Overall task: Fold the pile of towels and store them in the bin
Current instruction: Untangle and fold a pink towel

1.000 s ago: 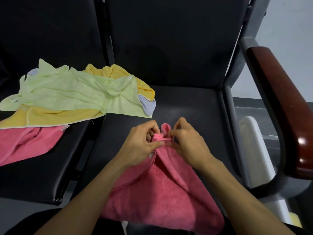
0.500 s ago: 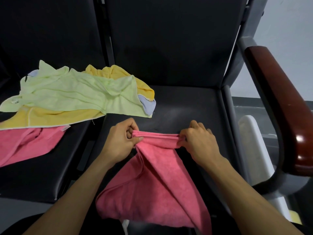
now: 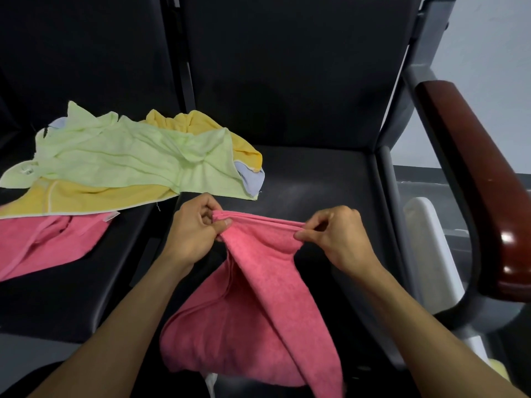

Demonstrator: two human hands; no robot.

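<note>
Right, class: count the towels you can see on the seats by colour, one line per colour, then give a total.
Pink: 2, the held pink towel and the pink towel in the pile
Light green towel: 1
Yellow: at least 1, the yellow towel
Pale blue towel: 1
Total: at least 5

head view | looks forward-down | close over black seat (image 3: 316, 182)

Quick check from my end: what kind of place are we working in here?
Probably a waiting area or office, not a laundry room. The towels lie on black padded seats joined in a row, with a wooden armrest on a grey metal frame and a plain pale wall behind.
</note>
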